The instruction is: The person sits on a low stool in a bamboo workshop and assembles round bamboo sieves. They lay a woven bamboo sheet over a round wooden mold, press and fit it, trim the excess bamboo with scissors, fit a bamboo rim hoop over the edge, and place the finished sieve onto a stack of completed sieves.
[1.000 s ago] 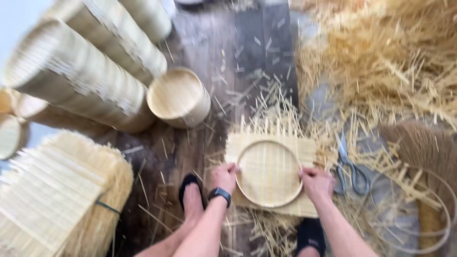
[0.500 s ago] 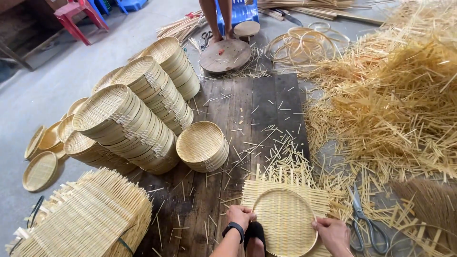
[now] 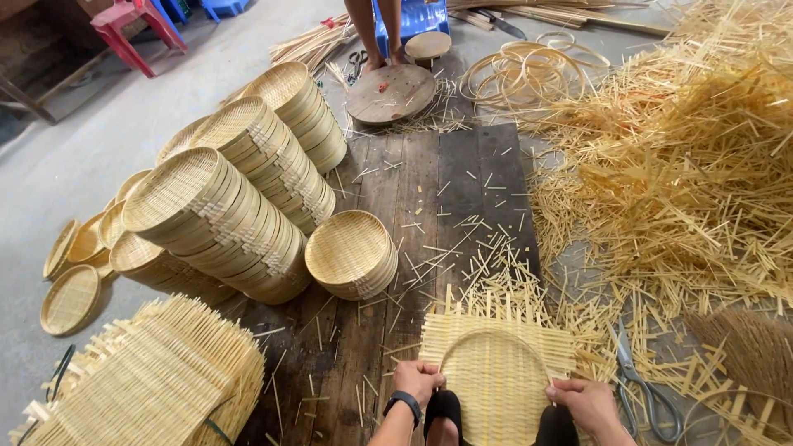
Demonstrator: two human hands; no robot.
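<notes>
Left hand: closed on the left edge of the woven bamboo mat, thumb on top, fingers curled under and hidden. A dark wristband sits on the wrist; the forearm is cut off by the bottom border.
Right hand: closed on the lower right rim of the round bamboo hoop, fingertips pressed to it. The lower part of the hand runs out of frame.
Woven bamboo mat: low centre of the view, lying flat on the dark wooden boards between both hands. Loose strip ends stick out along its top and sides. Its bottom edge is out of view.
Round bamboo hoop: lies on the mat, touching it. Only the upper arc shows; the lower arc is cut off.
Feet: dark footwear below the mat, partly covered by it; details cannot be made out.
Scissors: on the floor just right of the mat, blades pointing up-frame, handles partly among strips.
Short tray stack: upper left of the mat, apart from it.
Leaning tray stacks: further left, lying on their sides, overlapping one another.
Mat bundle: lower left, tied, cropped by the frame.
Loose strip pile: right side, covering the floor.
Other person: only lower legs visible at the top edge, beside a round wooden board.
</notes>
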